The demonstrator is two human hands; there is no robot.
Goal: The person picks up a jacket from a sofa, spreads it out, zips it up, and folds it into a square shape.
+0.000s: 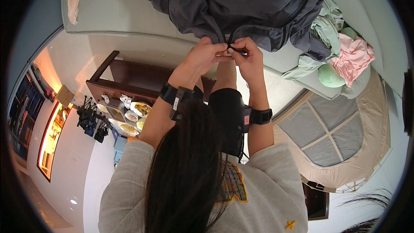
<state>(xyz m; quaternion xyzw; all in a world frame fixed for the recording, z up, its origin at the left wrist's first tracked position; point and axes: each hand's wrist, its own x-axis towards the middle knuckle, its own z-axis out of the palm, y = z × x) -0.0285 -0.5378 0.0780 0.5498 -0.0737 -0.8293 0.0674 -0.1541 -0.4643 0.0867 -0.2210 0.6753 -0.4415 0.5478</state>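
Note:
A dark grey jacket point(249, 0) of thin cloth lies rumpled on the pale green sofa point(106, 6) in front of me. At its near edge my left hand point(205, 56) pinches the cloth between thumb and fingers. Close against it, my right hand point(249, 56) grips a narrow black strip point(241, 51) at the jacket's edge. Whether this strip is a zipper end or a cord, I cannot tell. The fingertips of both hands nearly meet and partly hide what they hold. A black band with a device is strapped to each wrist.
Pink cloth point(352, 56), light green cloth point(326, 30) and a green cushion point(330, 75) lie on the sofa's right. Beyond stands a beige tent point(372, 142) with a mesh window. A dark wooden table point(139, 71) is at left, near dishes of food point(141, 109).

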